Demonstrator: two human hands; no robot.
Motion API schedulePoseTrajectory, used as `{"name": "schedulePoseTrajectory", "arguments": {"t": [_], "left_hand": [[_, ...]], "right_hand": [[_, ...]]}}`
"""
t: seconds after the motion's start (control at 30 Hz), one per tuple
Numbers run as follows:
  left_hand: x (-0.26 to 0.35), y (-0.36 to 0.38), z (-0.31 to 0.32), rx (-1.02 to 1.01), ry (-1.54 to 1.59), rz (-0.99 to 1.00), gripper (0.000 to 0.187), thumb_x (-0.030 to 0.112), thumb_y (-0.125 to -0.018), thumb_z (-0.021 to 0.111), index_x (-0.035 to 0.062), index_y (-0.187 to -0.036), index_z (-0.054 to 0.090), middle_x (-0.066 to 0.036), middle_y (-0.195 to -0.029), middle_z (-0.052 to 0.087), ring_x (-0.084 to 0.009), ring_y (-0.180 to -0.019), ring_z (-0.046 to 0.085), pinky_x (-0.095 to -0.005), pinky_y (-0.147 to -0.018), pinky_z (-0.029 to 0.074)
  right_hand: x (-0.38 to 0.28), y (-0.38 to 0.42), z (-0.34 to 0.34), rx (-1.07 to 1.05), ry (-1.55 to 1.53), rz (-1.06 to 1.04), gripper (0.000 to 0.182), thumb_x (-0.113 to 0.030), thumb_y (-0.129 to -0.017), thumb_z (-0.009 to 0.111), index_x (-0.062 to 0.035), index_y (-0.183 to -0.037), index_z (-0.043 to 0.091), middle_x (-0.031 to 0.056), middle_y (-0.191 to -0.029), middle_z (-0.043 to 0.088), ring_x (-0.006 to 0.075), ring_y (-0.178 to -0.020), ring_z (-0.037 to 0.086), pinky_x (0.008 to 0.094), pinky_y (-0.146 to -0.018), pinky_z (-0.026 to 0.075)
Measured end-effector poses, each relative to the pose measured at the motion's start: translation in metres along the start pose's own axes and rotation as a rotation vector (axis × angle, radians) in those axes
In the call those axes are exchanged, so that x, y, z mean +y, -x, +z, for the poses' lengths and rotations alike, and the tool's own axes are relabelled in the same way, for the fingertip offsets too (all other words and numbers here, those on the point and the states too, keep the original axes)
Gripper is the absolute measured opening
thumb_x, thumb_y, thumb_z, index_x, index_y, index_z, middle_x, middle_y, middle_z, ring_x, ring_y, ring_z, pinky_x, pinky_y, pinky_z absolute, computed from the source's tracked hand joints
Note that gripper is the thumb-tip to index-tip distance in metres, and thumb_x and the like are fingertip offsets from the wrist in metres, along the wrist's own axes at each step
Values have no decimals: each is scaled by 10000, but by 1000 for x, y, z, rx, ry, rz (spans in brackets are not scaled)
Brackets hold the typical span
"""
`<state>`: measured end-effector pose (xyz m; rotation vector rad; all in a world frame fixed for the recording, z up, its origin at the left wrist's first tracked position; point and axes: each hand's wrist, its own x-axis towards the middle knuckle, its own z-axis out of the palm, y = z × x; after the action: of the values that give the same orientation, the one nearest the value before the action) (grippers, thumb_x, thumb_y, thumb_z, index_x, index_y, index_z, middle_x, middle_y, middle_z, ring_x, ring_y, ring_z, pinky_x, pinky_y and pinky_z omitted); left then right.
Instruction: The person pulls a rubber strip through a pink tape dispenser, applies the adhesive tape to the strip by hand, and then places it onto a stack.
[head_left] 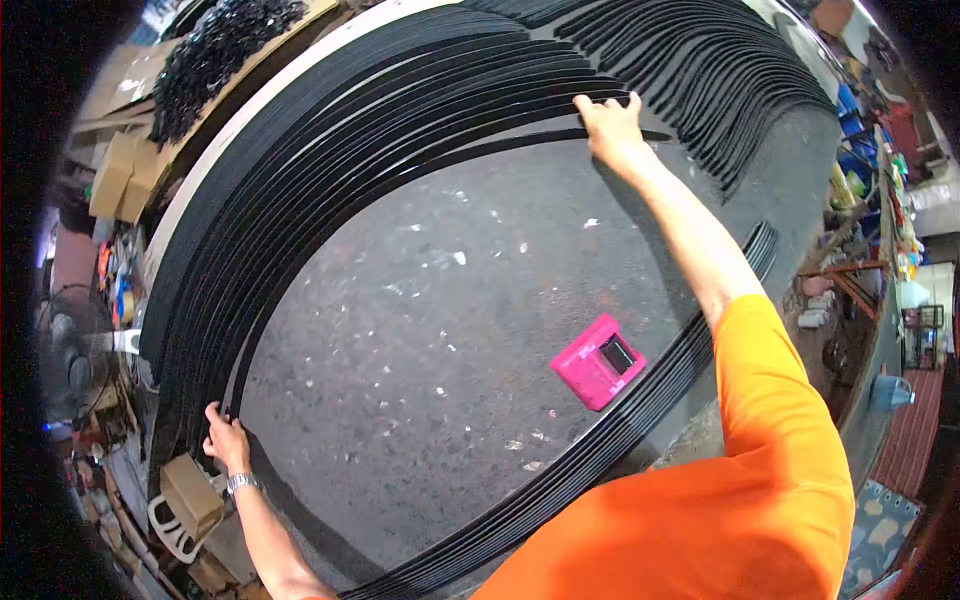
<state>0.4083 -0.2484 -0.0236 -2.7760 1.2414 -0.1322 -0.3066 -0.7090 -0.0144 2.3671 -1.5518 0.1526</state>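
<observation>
You're likely aligning the black strips (250, 215), which are lying curved on the dark table (450, 350); next move is probably calling for matched handling at both ends. Your right hand (613, 130) is sitting at long reach, left hand (230, 443) by the near ends, both part-open, fingertips at the strips; can't tell whether they're gripping any

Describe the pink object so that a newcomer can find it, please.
On the big grey table, find the bundle of black strips nearest the orange shirt. Beside its inner edge lies the blocky pink object, its bright colour unlike the black strips.
</observation>
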Motion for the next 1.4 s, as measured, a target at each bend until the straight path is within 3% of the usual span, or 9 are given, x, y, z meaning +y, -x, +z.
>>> {"name": "schedulePoseTrajectory", "arguments": {"t": [0.27,0.4,0.53,0.93,1.0,1.1,1.13,1.2,1.4], "left_hand": [[-9,-4,5,39,61,42,700,2,-839,672,217,-1446,398,-9,-942,656,-238,-959,649,-466,-894,308],[-13,-1,10,44,-22,49,769,28,-838,695,246,-1497,363,-28,-1032,689,-240,-1030,649,-492,-917,332],[-12,4,10,34,-44,-9,775,34,-855,668,249,-1518,329,-113,-1120,695,-300,-1075,642,-570,-996,323],[-29,10,9,-22,-61,-101,752,63,-830,578,226,-1521,328,-167,-1165,692,-348,-1071,648,-580,-1019,349],[-43,5,23,68,-41,-33,749,95,-801,591,228,-1504,369,-143,-1173,701,-342,-1089,647,-492,-976,424],[-4,24,-23,16,-173,-141,693,117,-766,593,282,-1430,486,-112,-983,733,-296,-687,687,-476,-608,467],[-16,21,-12,136,-164,-33,657,98,-773,576,262,-1406,507,-105,-924,738,-293,-716,697,-452,-623,468],[-21,14,-5,81,-122,-102,639,47,-820,539,224,-1430,465,-110,-948,744,-312,-901,706,-521,-910,416],[-25,8,-6,104,15,-85,687,-9,-834,563,222,-1467,427,-86,-967,740,-294,-978,689,-571,-1003,325]], "right_hand": [[0,-16,-2,136,-26,-16,483,5,-792,667,-134,-1238,544,85,-944,708,291,-1037,649,707,-1080,281],[-12,-6,-1,309,-59,-20,428,-56,-808,663,-145,-1215,566,75,-991,651,279,-1003,630,589,-936,400],[-18,28,2,-57,-189,163,290,-206,-915,625,-118,-1189,593,111,-1123,642,320,-1098,617,548,-908,452],[35,19,12,-396,-143,620,439,-413,-1017,494,-98,-1316,559,163,-1355,608,346,-1285,565,550,-1035,451],[38,19,9,-451,-146,590,502,-456,-1015,475,-115,-1375,552,154,-1419,572,351,-1322,539,536,-1070,439],[47,20,44,-394,-25,482,557,-486,-1023,435,-152,-1461,512,156,-1480,520,376,-1339,515,525,-1091,426],[43,21,36,-385,-49,490,554,-492,-1019,431,-160,-1454,522,165,-1459,536,386,-1316,531,519,-1078,437],[58,29,57,-331,75,347,474,-428,-1036,432,-163,-1411,552,174,-1407,561,382,-1265,557,513,-1023,482],[57,41,62,-378,176,360,526,-499,-1052,379,-218,-1493,438,104,-1400,515,332,-1310,493,523,-1005,489]]}}
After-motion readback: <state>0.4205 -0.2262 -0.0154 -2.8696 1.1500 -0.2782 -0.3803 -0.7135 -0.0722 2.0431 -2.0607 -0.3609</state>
